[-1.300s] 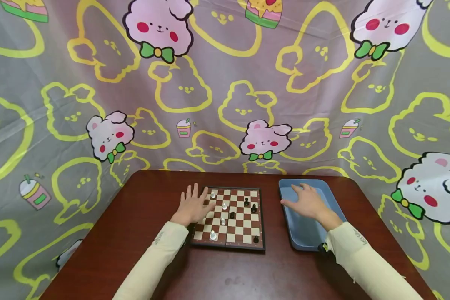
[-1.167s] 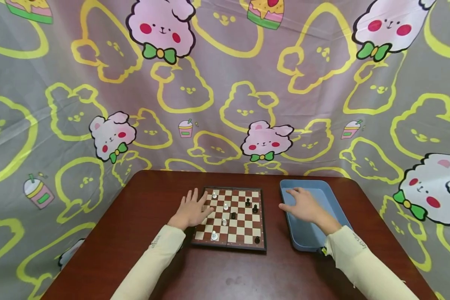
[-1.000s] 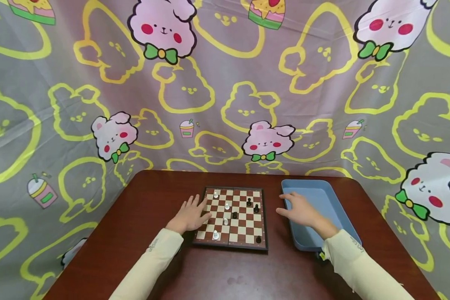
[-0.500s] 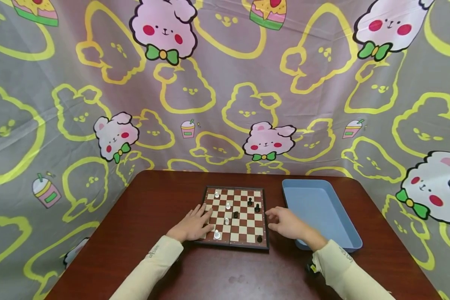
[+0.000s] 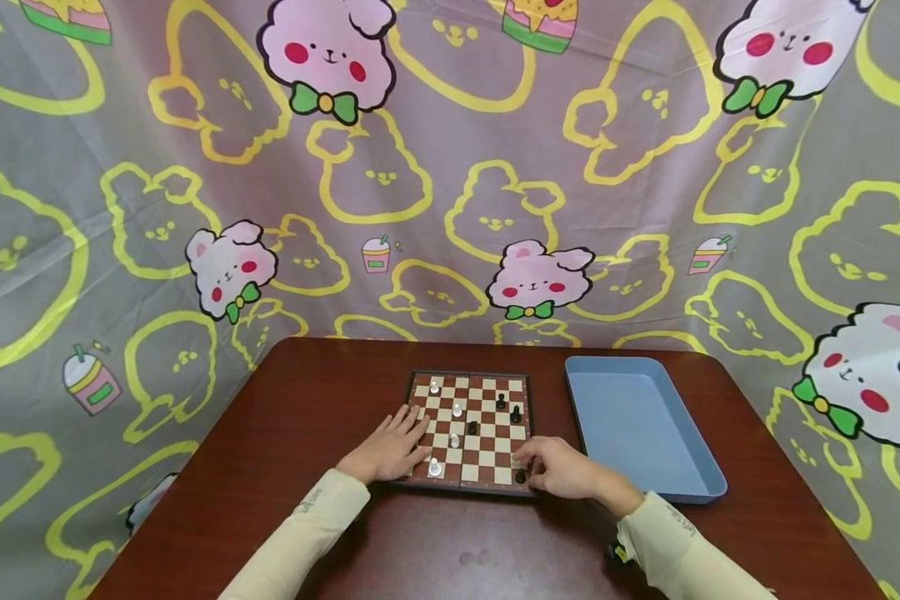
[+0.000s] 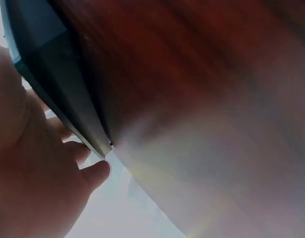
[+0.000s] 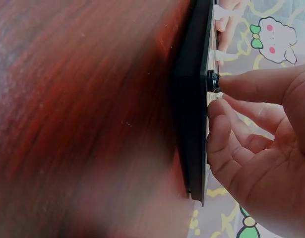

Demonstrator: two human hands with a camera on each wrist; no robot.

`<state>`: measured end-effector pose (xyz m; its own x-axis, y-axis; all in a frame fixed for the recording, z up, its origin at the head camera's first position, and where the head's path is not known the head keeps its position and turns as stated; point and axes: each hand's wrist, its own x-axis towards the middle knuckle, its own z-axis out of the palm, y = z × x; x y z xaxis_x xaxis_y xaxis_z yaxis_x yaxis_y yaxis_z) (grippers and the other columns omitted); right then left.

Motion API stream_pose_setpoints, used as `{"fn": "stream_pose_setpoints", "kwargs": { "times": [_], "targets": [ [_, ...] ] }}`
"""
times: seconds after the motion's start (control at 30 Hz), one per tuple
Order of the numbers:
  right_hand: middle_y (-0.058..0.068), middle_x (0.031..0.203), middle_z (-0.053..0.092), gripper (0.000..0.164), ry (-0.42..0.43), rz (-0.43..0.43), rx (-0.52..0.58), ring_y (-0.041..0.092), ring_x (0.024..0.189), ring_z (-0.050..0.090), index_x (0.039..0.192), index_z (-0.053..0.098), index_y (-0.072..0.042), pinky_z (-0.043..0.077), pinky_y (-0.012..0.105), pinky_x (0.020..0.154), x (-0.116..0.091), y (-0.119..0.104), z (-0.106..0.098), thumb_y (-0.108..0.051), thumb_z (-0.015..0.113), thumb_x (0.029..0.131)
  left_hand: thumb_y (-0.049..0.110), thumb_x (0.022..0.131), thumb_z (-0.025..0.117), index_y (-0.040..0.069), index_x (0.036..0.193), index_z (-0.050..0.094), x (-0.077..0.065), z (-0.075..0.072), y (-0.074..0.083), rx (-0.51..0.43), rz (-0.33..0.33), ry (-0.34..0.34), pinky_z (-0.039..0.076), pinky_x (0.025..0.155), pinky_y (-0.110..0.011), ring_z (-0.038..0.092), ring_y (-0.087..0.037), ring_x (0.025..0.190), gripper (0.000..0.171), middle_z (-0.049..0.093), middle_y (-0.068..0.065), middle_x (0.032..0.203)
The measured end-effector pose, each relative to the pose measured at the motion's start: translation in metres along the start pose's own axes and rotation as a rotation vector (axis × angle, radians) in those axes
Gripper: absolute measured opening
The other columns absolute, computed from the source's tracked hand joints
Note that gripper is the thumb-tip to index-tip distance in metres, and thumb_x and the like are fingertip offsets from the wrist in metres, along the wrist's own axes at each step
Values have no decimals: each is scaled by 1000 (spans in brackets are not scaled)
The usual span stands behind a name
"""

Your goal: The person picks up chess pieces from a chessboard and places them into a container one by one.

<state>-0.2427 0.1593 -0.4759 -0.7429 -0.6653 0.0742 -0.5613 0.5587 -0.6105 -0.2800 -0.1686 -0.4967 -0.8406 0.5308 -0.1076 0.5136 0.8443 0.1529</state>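
A brown-and-cream chessboard (image 5: 483,457) with a dark rim lies flat on the table. My left hand (image 5: 386,450) rests on its left edge, fingers spread, near a white chess piece (image 5: 435,467); the left wrist view shows that hand (image 6: 38,168) beside the board's dark side (image 6: 68,84). At the near right corner, my right hand (image 5: 562,468) is beside a black pawn (image 5: 521,476). In the right wrist view one fingertip of the right hand (image 7: 271,134) meets or nearly meets the black piece (image 7: 213,81); the thumb and fingers are bent but not closed round it.
Other black pieces stand on the board's right half, such as a pawn (image 5: 516,413); several white pieces, one a pawn (image 5: 457,409), are on the left half. A blue tray (image 5: 645,417) lies right of the board. Patterned cloth (image 5: 450,208) surrounds the table.
My right hand has moved left and nearer, from over the blue tray to the black pawn at the board's corner. My left hand has slid slightly nearer along the board's left edge.
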Motion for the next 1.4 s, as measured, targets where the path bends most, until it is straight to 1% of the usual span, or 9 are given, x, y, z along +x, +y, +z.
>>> {"fn": "stream_pose_setpoints", "kwargs": {
  "times": [0.1, 0.2, 0.37, 0.53, 0.73, 1.0, 1.27, 1.4],
  "targets": [
    [5, 101, 63, 28, 0, -4, 14, 5, 73, 58, 106, 68, -1, 50, 23, 64, 1, 3, 2, 3, 71, 79, 48, 101, 30, 7, 151, 25, 0, -2, 0, 13, 2, -12, 20, 110, -52, 7, -34, 142, 64, 14, -17, 155],
    [3, 99, 63, 23, -1, -15, 28, 5, 72, 57, 101, 71, -4, 49, 23, 63, 2, 4, 3, -1, 73, 78, 47, 102, 30, 6, 150, 25, 1, -3, 0, 23, 10, -18, 24, 109, -49, 8, -35, 142, 64, 14, -18, 155],
    [-2, 91, 62, 19, -2, -10, 40, 3, 71, 56, 97, 73, -8, 49, 22, 61, 2, 6, 5, -2, 73, 79, 44, 102, 31, 4, 149, 26, 0, -2, 1, 29, 22, -16, 26, 109, -44, 8, -37, 142, 62, 14, -20, 154],
    [-6, 86, 62, 17, 21, -18, 5, 2, 72, 56, 94, 74, -10, 48, 22, 61, 2, 8, 9, 0, 71, 80, 43, 102, 33, 3, 149, 28, -1, 2, 2, 15, 22, -11, 29, 108, -44, 8, -38, 141, 61, 15, -22, 154],
    [-9, 84, 62, 16, 36, -31, 9, 2, 71, 55, 91, 74, -13, 48, 22, 60, 3, 10, 10, -1, 71, 80, 42, 103, 31, 3, 149, 27, 0, 4, 2, 23, 6, -9, 25, 110, -43, 6, -36, 142, 60, 14, -21, 154],
    [-7, 88, 65, 14, 69, -57, 11, 2, 73, 57, 91, 75, -14, 48, 22, 62, 6, 11, 8, -4, 72, 82, 43, 103, 27, 4, 150, 24, 3, 1, 3, 40, -25, -18, 17, 112, -44, 5, -37, 142, 61, 12, -19, 155],
    [-7, 88, 66, 12, 68, -54, 33, 2, 72, 57, 90, 75, -14, 48, 23, 62, 5, 11, 8, -6, 72, 82, 48, 101, 30, 0, 150, 20, 0, 0, 5, -26, -92, -36, 15, 112, -46, 3, -37, 142, 69, 6, -24, 154],
    [-8, 89, 65, 12, 75, -51, 37, 2, 74, 57, 91, 75, -15, 48, 23, 63, 5, 13, 9, -7, 71, 83, 50, 101, 29, 0, 150, 19, 0, 0, 3, -37, -101, -43, 15, 113, -44, 3, -36, 142, 71, 4, -24, 154]
  ]
}}
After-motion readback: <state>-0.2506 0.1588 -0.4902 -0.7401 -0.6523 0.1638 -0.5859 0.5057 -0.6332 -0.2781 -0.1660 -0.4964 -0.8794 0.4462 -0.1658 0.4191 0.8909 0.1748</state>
